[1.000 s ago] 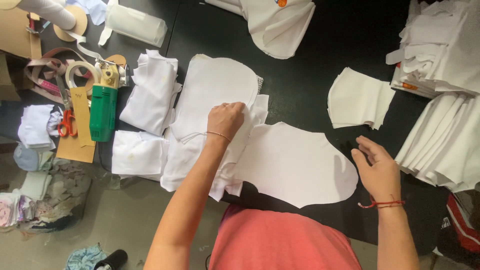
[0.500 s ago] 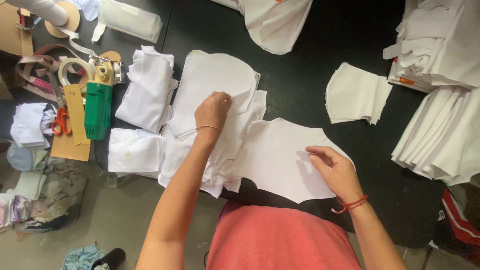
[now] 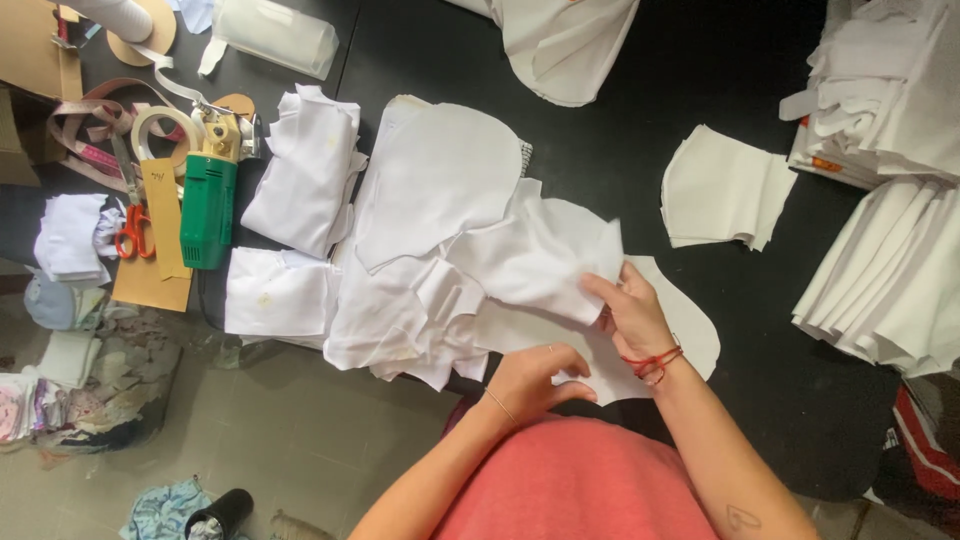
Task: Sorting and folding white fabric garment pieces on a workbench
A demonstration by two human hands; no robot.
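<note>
A cut piece of white cloth (image 3: 540,262) is lifted off the heap of white cut pieces (image 3: 420,290) in the middle of the black worktop (image 3: 620,150), near the person's edge. The right hand (image 3: 632,312) pinches its lower right corner, fingers closed on the cloth, a red thread round the wrist. The left hand (image 3: 535,378) lies just below, near the worktop's edge, fingers curled loosely on the large flat white piece (image 3: 690,325) spread under both hands; whether it grips that piece cannot be told.

To the left of the heap sit two folded white bundles (image 3: 300,185), one above the other. Further left stands a green electric cutter (image 3: 208,205), then red-handled scissors (image 3: 130,225) on brown card (image 3: 160,270), and rolls of tape (image 3: 160,125). To the right, well apart, lies a small stack of white cut pieces (image 3: 725,190), and at the far right edge long folded white stacks (image 3: 890,270). Another white piece (image 3: 565,45) hangs at the top
</note>
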